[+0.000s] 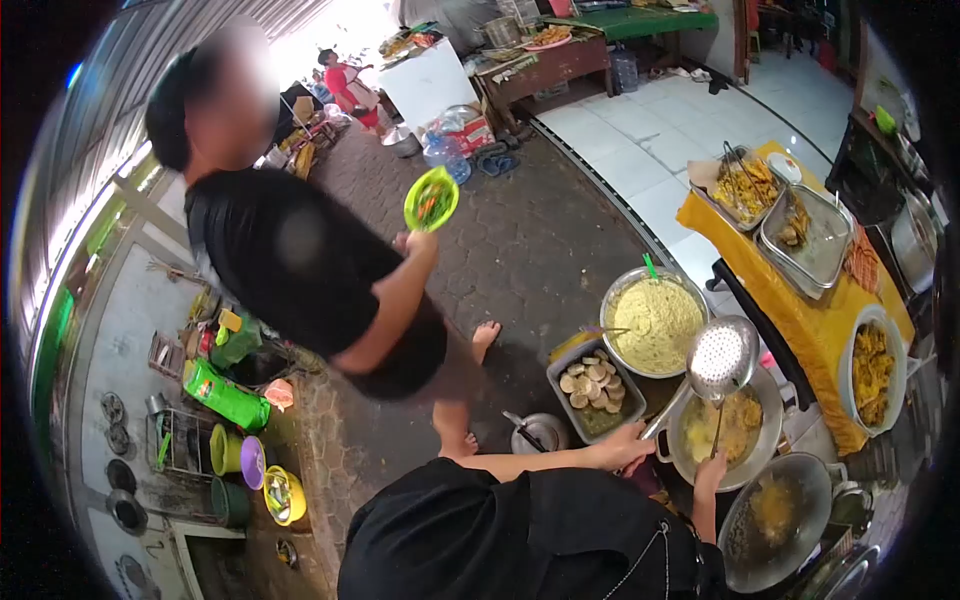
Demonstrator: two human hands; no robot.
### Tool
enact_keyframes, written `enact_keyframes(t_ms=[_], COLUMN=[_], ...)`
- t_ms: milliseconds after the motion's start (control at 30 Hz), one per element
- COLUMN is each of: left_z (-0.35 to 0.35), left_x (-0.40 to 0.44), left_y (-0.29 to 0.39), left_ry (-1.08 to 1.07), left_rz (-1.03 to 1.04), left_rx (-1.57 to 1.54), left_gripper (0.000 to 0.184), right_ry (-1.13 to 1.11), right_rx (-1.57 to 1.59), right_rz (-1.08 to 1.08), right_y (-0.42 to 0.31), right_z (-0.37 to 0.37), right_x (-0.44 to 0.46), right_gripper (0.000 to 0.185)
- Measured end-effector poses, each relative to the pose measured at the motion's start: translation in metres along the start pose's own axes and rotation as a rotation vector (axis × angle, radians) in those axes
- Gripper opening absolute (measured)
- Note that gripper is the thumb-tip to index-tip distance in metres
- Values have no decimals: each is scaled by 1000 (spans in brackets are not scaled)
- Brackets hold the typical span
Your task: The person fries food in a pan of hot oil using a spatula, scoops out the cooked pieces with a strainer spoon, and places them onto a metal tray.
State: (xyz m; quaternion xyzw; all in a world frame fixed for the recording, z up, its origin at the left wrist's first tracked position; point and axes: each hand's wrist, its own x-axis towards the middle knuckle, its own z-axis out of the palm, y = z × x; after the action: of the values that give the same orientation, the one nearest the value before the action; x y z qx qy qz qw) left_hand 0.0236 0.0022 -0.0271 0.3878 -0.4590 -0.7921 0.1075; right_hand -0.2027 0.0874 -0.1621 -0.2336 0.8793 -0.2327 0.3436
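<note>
In the head view, the left hand (622, 450) has its fingers wrapped round the handle of a round, silvery, perforated metal skimmer (722, 357). The dish of the skimmer lies ahead and to the right of that grip, over the far rim of a wide grey metal wok (770, 425). The right hand (710, 470), just right of the left, pinches a thin dark metal utensil (717, 428) that points away from the grip and down into the golden frying food; exactly how its fingers close cannot be told at this size.

The skimmer looks stiff and fairly light, though its weight probably sits forward in the dish, so a firm hold well back on the handle should steady it. The metal may be slick with oil and hot near the dish. The thin utensil seems light and rigid, best held high, clear of the wok. The frying food is likely soft inside and easily broken.

Ahead of the left grip stands a large round metal bowl (607, 318) of pale yellow batter (655, 310); nearer and to the left, a grey rectangular tub (625, 425) holds round beige slices (590, 385). Right of and below the right grip sits a second, darker metal wok (740, 545)
</note>
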Motion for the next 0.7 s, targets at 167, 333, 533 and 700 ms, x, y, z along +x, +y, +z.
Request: enact_keyframes(t_ms=[167, 333, 533, 700], left_z=[-7, -1, -3, 0], left_x=[-5, -7, -4, -6], left_y=[11, 8, 16, 25], left_ry=[32, 45, 16, -1], left_rz=[-61, -83, -96, -82], left_rx=[145, -73, -68, -127], left_gripper=[59, 19, 11, 12], right_ry=[319, 386, 289, 254], right_rx=[-360, -35, -94, 72], right_rz=[-451, -210, -192, -84], right_y=[82, 72, 57, 32], right_z=[26, 24, 20, 24], right_x=[24, 6, 3, -1], right_gripper=[34, 31, 32, 31])
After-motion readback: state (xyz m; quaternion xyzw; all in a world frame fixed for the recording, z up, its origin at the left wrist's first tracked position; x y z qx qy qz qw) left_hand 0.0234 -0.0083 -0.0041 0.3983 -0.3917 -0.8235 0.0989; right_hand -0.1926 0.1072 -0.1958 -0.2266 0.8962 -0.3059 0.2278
